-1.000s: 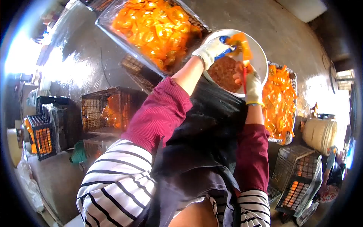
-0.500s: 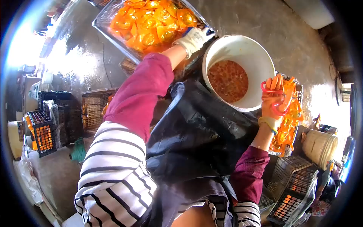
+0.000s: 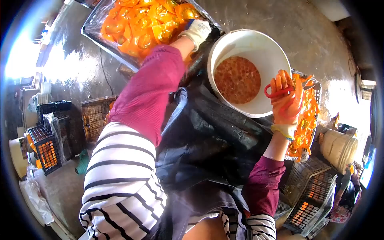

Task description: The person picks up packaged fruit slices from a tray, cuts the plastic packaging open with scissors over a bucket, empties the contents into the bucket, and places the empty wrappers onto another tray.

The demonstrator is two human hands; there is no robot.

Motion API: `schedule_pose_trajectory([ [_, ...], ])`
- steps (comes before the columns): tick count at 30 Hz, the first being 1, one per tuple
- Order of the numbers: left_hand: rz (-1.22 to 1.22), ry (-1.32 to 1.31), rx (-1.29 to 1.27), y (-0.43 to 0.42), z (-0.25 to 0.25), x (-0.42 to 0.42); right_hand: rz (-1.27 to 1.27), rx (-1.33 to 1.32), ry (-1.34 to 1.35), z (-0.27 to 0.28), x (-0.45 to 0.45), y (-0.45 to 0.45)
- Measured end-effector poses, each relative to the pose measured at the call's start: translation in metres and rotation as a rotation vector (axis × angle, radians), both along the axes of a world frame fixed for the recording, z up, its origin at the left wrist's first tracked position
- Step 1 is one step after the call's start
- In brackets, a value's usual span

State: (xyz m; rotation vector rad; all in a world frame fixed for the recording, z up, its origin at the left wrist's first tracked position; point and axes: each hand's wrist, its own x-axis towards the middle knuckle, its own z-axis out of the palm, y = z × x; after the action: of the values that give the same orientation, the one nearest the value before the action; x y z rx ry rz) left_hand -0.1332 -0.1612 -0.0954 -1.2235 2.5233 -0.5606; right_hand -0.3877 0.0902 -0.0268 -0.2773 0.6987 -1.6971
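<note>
My left hand (image 3: pixel 197 33), in a white glove with a blue palm, is at the right side of the lined crate (image 3: pixel 112 52), against the glossy orange pieces (image 3: pixel 146 26). Its fingers are curled, and what they hold is hidden. My right hand (image 3: pixel 287 106), in an orange-stained glove, is closed on red-handled scissors (image 3: pixel 274 95) beside the bucket's right rim. Between my hands stands a white bucket (image 3: pixel 266 48) with a reddish-brown, lumpy mass (image 3: pixel 238 80) at its bottom. More orange strips (image 3: pixel 305 128) lie in a crate right of the bucket, partly behind my right hand.
A dark apron (image 3: pixel 208 140) covers my lap. At the left are a mesh crate (image 3: pixel 94 120), a black crate with orange contents (image 3: pixel 48 154) and a green object (image 3: pixel 83 162). A beige bucket (image 3: pixel 338 148) and stacked crates (image 3: pixel 306 208) stand at the right.
The orange piece held over the bucket is no longer between my hands. My left hand has moved left to the lined crate, and my right hand has moved right with the scissors.
</note>
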Motion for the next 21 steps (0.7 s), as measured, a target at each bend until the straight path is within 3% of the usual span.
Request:
schedule_pose_trajectory([
  [4, 0.158, 0.184, -0.077, 0.017, 0.045, 0.025, -0.048, 0.083, 0.009, 0.003, 0.007, 0.002],
  [6, -0.1, 0.558, -0.353, 0.03, 0.062, 0.051, 0.005, 0.089, -0.054, 0.001, 0.003, -0.002],
  [8, 0.539, 1.244, 0.353, 0.039, 0.064, 0.051, 0.063, 0.047, -0.08, -0.007, 0.004, -0.005],
  [9, 0.537, 1.709, 0.844, 0.038, 0.053, 0.062, 0.079, 0.029, -0.076, -0.01, 0.007, -0.006],
  [10, 0.478, 2.074, 1.213, 0.063, 0.075, 0.045, 0.084, 0.041, 0.035, -0.014, 0.013, -0.008],
  [12, 0.335, 2.187, 1.625, 0.094, 0.087, 0.028, 0.072, 0.075, 0.267, -0.018, 0.02, -0.006],
  [14, 0.145, 2.227, 1.719, 0.105, 0.067, -0.005, 0.178, 0.151, 0.262, -0.029, 0.026, -0.01],
  [16, 0.295, 2.192, 1.835, 0.134, 0.088, -0.037, 0.247, 0.054, 0.161, -0.054, 0.016, -0.011],
  [17, 0.285, 2.078, 1.78, 0.141, 0.087, -0.048, 0.284, 0.009, 0.11, -0.066, 0.011, -0.011],
  [19, 0.33, 1.859, 1.502, 0.15, 0.078, -0.072, 0.049, 0.104, 0.204, -0.05, 0.035, -0.011],
  [20, 0.379, 1.876, 1.566, 0.143, 0.052, -0.081, -0.079, 0.185, 0.276, -0.057, 0.034, -0.014],
  [21, 0.352, 1.86, 1.555, 0.152, 0.065, -0.082, -0.051, 0.189, 0.3, -0.054, 0.03, -0.011],
])
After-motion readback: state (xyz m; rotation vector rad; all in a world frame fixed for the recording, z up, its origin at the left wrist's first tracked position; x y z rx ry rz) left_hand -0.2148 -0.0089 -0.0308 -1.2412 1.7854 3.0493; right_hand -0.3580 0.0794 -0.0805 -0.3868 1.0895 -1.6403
